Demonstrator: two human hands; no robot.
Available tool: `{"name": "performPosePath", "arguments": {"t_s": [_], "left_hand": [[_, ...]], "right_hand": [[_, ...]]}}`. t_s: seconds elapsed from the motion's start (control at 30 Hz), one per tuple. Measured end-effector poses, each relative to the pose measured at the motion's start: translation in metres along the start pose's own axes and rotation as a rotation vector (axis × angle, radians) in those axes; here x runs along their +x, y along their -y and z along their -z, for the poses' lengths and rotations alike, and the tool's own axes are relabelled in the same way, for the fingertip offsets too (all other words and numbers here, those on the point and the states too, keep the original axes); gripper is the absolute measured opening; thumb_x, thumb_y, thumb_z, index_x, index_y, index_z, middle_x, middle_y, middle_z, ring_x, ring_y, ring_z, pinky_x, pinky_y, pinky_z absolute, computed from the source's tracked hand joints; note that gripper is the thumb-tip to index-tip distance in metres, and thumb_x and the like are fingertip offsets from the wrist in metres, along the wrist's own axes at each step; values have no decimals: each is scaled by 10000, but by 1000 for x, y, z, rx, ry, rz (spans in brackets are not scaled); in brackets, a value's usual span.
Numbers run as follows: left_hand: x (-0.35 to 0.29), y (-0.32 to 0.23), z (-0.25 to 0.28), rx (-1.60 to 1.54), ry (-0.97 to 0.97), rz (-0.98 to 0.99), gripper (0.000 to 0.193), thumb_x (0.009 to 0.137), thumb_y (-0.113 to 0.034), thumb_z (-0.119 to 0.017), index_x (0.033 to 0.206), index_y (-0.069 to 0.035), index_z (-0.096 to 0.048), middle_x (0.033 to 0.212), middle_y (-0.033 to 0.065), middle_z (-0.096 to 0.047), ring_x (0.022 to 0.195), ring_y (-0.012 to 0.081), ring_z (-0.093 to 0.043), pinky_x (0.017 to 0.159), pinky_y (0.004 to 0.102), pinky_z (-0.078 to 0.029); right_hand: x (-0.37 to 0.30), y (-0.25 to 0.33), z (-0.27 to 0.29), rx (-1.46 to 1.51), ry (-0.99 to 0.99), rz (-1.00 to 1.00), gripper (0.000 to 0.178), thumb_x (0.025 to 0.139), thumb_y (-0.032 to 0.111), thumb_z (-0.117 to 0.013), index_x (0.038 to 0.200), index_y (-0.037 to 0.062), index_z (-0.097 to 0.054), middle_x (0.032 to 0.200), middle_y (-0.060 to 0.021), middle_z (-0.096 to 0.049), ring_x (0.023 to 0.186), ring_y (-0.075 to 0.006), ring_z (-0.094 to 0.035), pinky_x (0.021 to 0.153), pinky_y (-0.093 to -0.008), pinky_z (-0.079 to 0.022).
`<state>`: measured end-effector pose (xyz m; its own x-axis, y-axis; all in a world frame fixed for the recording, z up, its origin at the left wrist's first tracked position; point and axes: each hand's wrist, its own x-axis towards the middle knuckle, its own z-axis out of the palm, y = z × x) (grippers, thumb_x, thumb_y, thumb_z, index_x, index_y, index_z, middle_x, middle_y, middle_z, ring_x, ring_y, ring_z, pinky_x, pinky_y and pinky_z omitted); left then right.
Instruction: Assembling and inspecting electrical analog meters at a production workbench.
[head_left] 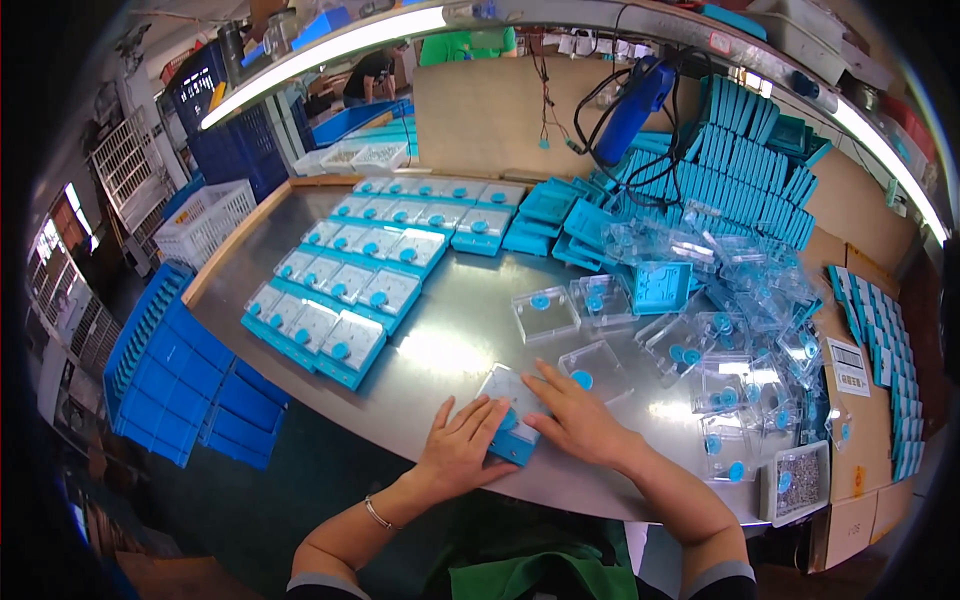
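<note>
Blue-and-clear plastic box [516, 432] lies on the tabletop [445, 290]. On its left, the left hand [462, 447] bends over it; how closed, I cannot say. Right hand [580, 420], spread, touches its right side. Probably light, stiff, slippery: hold by sides.

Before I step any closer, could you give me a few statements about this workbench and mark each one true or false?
1. The left hand and the right hand both touch one teal box. True.
2. The bracelet is on the right wrist. False: it is on the left wrist.
3. Rows of lidded boxes stand on the left part of the metal table. True.
4. The blue tool lies flat on the table. False: it hangs above, toward the back.
5. The jumbled clear covers are on the table's left side. False: they are on its right.
</note>
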<state>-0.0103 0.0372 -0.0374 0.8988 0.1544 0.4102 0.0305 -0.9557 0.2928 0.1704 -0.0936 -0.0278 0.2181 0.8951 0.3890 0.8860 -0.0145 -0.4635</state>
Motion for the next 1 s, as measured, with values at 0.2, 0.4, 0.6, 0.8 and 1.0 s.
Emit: {"name": "performPosePath", "arguments": {"t_s": [0.2, 0.4, 0.6, 0.8, 1.0], "left_hand": [[77, 102, -4, 390, 83, 19, 676, 734, -314, -722, 1334, -186, -439, 1363, 135, -435, 1276, 311, -402, 1017, 569, -280], [139, 222, -34, 287, -24, -28, 679, 714, -175, -721, 1317, -49, -436, 1350, 212, -432, 1274, 379, -378, 1009, 477, -337], [148, 181, -37, 387, 16, 217, 761, 702, -54, -681, 1388, -73, -353, 1446, 197, -290, 1329, 377, -293, 1086, 449, -238], [99, 45, -65, -126, 75, -155, 607, 760, -124, -564, 1327, 24, -402, 1431, 233, -310, 1342, 377, -282, 1087, 468, -237], [39, -88, -60, -224, 349, -391, 483, 843, -219, -601, 1289, -74, -488, 1321, 185, -451, 1236, 391, -393, 1048, 518, -275]], "right_hand": [[-47, 10, 83, 304, 73, -283, 407, 825, 121, -646, 1215, 52, -547, 1051, -173, -612, 831, -339, -613, 730, -409, -500], [-117, -1, 134, 25, -56, -384, 294, 846, 88, -595, 1136, 39, -592, 882, -170, -626, 758, -336, -611, 662, -395, -492], [-225, -58, 234, -436, -504, -854, 202, 825, 130, -601, 987, 24, -658, 854, -172, -641, 808, -341, -625, 727, -403, -498], [-355, -159, 323, -858, -601, -1051, 223, 841, 161, -590, 1032, 74, -663, 1005, -169, -622, 885, -319, -626, 770, -403, -498], [-290, -303, 325, -995, -447, -920, 277, 859, 263, -548, 1018, 62, -656, 993, -186, -620, 934, -326, -607, 794, -433, -490]]}}
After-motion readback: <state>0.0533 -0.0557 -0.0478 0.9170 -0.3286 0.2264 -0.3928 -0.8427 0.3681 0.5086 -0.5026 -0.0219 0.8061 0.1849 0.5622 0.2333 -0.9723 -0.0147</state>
